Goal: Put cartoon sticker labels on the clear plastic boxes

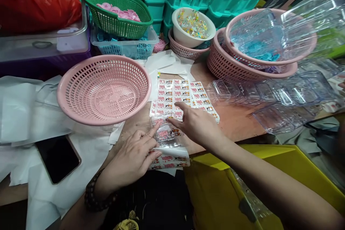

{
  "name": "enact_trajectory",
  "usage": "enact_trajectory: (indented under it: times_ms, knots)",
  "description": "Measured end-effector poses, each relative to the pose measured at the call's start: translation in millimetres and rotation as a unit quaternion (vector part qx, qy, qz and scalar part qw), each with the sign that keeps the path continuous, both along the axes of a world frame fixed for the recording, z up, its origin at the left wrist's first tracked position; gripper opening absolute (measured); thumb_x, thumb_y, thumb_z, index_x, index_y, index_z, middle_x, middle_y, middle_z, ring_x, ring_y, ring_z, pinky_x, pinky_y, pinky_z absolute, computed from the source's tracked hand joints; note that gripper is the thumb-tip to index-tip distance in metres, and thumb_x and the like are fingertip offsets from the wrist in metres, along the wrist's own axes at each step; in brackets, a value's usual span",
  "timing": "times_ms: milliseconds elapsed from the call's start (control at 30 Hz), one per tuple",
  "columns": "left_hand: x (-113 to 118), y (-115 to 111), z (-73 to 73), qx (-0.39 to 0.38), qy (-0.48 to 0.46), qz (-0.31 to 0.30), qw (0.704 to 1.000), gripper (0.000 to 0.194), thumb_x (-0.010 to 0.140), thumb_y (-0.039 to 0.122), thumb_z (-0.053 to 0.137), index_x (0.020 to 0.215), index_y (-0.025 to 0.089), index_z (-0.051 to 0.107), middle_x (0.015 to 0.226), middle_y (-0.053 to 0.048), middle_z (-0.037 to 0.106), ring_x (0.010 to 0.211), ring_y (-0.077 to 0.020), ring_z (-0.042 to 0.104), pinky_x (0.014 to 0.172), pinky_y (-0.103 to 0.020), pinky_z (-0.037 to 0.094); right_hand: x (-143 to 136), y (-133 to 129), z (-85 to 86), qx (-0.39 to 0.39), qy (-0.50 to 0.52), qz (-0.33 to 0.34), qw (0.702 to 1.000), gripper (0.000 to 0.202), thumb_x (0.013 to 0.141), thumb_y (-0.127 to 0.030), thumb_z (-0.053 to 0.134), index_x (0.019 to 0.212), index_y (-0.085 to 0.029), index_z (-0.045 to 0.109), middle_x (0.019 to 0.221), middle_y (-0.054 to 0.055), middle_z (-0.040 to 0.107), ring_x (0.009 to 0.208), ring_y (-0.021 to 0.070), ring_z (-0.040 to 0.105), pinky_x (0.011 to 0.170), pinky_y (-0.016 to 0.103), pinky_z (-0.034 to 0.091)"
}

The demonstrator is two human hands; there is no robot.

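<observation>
A small clear plastic case [169,143] lies in front of me, with cat-print stickers showing on or through it. My left hand [134,154] reaches in from the left, its index fingertip on the case's upper left part and its thumb stretched over a curled sticker sheet [172,159] at the table's front edge. From the right comes my right hand [199,124], thumb at the case's upper right, index finger extended over the flat sticker sheets [185,93] behind. Both hands have fingers apart, and I see nothing gripped in either.
An empty pink basket [105,118] stands left, above a phone [58,158] on white paper. Clear plastic cases [291,90] spread at right below stacked pink baskets [242,68]. A green basket [118,25] and white bowl [194,36] stand behind. A yellow bin [215,194] sits below the edge.
</observation>
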State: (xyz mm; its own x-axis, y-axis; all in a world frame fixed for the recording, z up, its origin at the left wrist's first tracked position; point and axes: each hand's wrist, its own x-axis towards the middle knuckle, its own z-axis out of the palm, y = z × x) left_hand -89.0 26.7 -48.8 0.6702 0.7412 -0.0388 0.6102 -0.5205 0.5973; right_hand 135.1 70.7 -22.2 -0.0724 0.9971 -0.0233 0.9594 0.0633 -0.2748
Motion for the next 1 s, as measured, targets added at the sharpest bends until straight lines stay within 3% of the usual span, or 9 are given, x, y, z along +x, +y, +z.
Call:
enact_trajectory:
  times_ms: [133, 233, 367, 433, 567, 667, 767, 900, 1000]
  knots:
    - [-3, -13, 2.8, 0.049, -0.035, -0.006, 0.998, 0.017, 0.097, 0.023, 0.054, 0.082, 0.019, 0.061, 0.164, -0.006, 0.031, 0.106, -0.0251, 0.054, 0.092, -0.043, 0.047, 11, -46, 9.7, 0.094, 0.135, 0.087, 0.982, 0.051, 0.090, -0.053, 0.064, 0.125, -0.017, 0.061, 0.092, 0.009, 0.071, 0.079, 0.0198, 0.066, 0.067, 0.029, 0.051]
    - [-8, -29, 7.3, 0.078, -0.068, -0.012, 0.995, 0.016, 0.097, 0.022, 0.054, 0.085, 0.020, 0.065, 0.163, -0.008, 0.034, 0.118, -0.0272, 0.053, 0.098, -0.044, 0.045, 9, -91, 17.4, -0.007, 0.235, 0.204, 0.950, 0.042, 0.090, -0.051, 0.066, 0.118, -0.020, 0.066, 0.108, 0.010, 0.069, 0.095, 0.0200, 0.065, 0.080, 0.030, 0.053]
    - [-14, -47, 7.0, 0.032, -0.082, -0.024, 0.996, 0.012, 0.096, 0.023, 0.057, 0.093, 0.023, 0.069, 0.138, -0.007, 0.062, 0.119, -0.0245, 0.059, 0.098, -0.041, 0.049, 13, -123, 10.4, -0.151, 0.333, 0.152, 0.918, 0.025, 0.090, -0.045, 0.067, 0.091, -0.021, 0.072, 0.081, 0.003, 0.070, 0.076, 0.0160, 0.064, 0.069, 0.027, 0.051]
    - [-16, -50, 3.2, 0.013, -0.083, -0.007, 0.996, 0.014, 0.096, 0.023, 0.057, 0.093, 0.024, 0.071, 0.143, -0.008, 0.058, 0.130, -0.0263, 0.054, 0.103, -0.044, 0.048, 23, -121, -4.1, -0.158, 0.394, 0.052, 0.904, 0.036, 0.084, -0.054, 0.071, 0.095, -0.020, 0.072, 0.081, 0.003, 0.070, 0.073, 0.0168, 0.064, 0.066, 0.028, 0.052]
    - [-11, -47, -8.8, -0.026, -0.093, 0.014, 0.995, 0.017, 0.095, 0.028, 0.059, 0.090, 0.022, 0.074, 0.168, -0.005, 0.019, 0.153, -0.0344, 0.022, 0.119, -0.057, 0.030, 32, -100, -49.1, -0.032, 0.367, -0.153, 0.917, 0.046, 0.073, -0.044, 0.077, 0.111, -0.019, 0.071, 0.096, 0.008, 0.070, 0.082, 0.0209, 0.064, 0.076, 0.036, 0.054]
    - [-6, -44, -16.9, -0.069, -0.106, 0.008, 0.992, 0.016, 0.094, 0.029, 0.061, 0.089, 0.020, 0.074, 0.170, -0.003, 0.007, 0.154, -0.0347, 0.019, 0.121, -0.054, 0.029, 20, -85, -78.6, -0.003, 0.395, -0.158, 0.905, 0.039, 0.068, -0.033, 0.077, 0.105, -0.020, 0.076, 0.096, 0.007, 0.071, 0.092, 0.0236, 0.064, 0.088, 0.041, 0.052]
    - [-6, -47, -21.2, -0.106, -0.125, 0.029, 0.986, 0.018, 0.093, 0.029, 0.061, 0.086, 0.019, 0.074, 0.169, -0.003, 0.001, 0.147, -0.0344, 0.036, 0.114, -0.046, 0.043, 1, -76, -91.6, 0.055, 0.465, -0.160, 0.869, 0.030, 0.075, -0.034, 0.068, 0.101, -0.021, 0.077, 0.098, 0.007, 0.072, 0.093, 0.0235, 0.067, 0.090, 0.042, 0.053]
    - [-8, -53, -26.3, -0.187, -0.161, 0.036, 0.968, 0.018, 0.091, 0.033, 0.064, 0.086, 0.019, 0.075, 0.169, -0.002, 0.001, 0.146, -0.0341, 0.039, 0.091, -0.033, 0.059, -14, -67, -86.0, 0.107, 0.506, -0.145, 0.843, 0.036, 0.086, -0.037, 0.058, 0.115, -0.020, 0.070, 0.113, 0.010, 0.074, 0.102, 0.0235, 0.070, 0.090, 0.039, 0.057]
    - [-4, -53, -29.3, -0.227, -0.183, 0.023, 0.956, 0.021, 0.088, 0.037, 0.067, 0.092, 0.020, 0.077, 0.168, -0.008, 0.018, 0.151, -0.0370, 0.026, 0.074, -0.029, 0.061, -16, -65, -73.4, 0.206, 0.404, -0.047, 0.890, 0.034, 0.095, -0.028, 0.050, 0.122, -0.022, 0.069, 0.123, 0.011, 0.072, 0.113, 0.0237, 0.068, 0.098, 0.041, 0.055]
